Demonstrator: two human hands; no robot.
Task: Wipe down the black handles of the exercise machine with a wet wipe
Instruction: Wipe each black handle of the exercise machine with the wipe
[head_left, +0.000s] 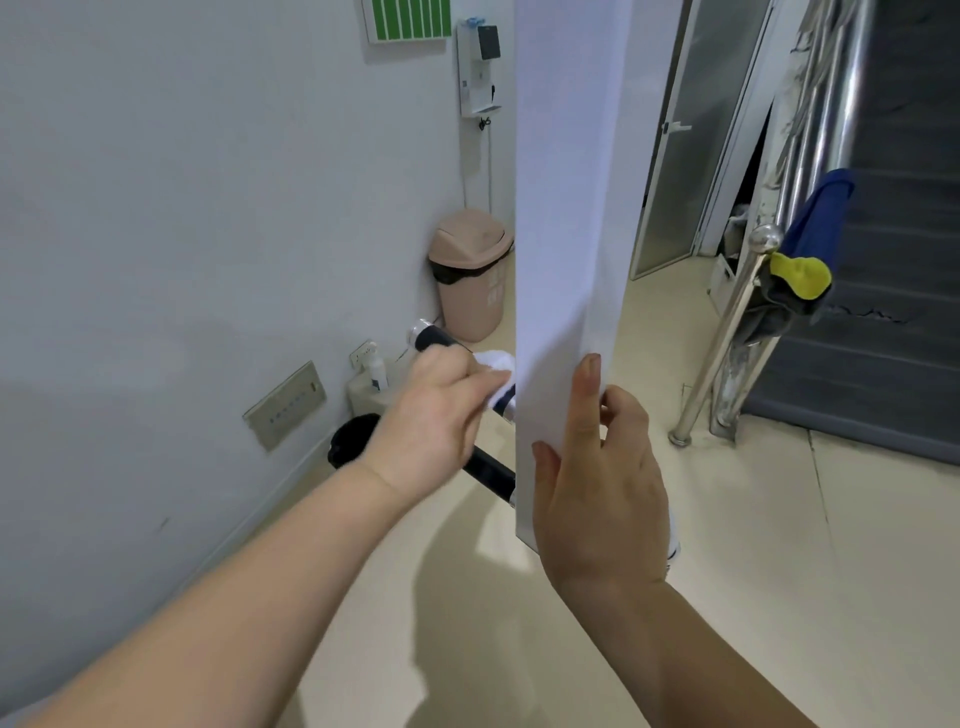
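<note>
Both hands are busy: the left hand (436, 415) curls its fingers round a crumpled white wet wipe (496, 361) and holds it against the upper black handle (434, 338), a short bar with a chrome end cap that sticks out to the left from the tall white upright panel (566, 208) of the machine. The wipe sits on the part of the bar just beside the panel, while the capped end shows bare past the knuckles. Below it, the lower black handle (488, 470), a longer padded bar, comes out of the same panel and passes behind the left wrist; whether the wrist touches it cannot be told. The right hand (597, 483) grips the near edge of the panel, thumb on the left face, forefinger lying straight up the front, the other fingers curled round the right side.

Behind the handles, a pink plastic swing-lid bin (470, 275) with a black liner stands against the pale wall, under a white wall-mounted dispenser (478, 67). Low on the wall are a white socket (363, 353), a small white bottle (376, 374) and a grey metal plate (285, 405). To the right, a polished steel stair railing (727, 338) carries a blue and yellow cloth (810, 249), with grey stairs (883, 338) beyond it.
</note>
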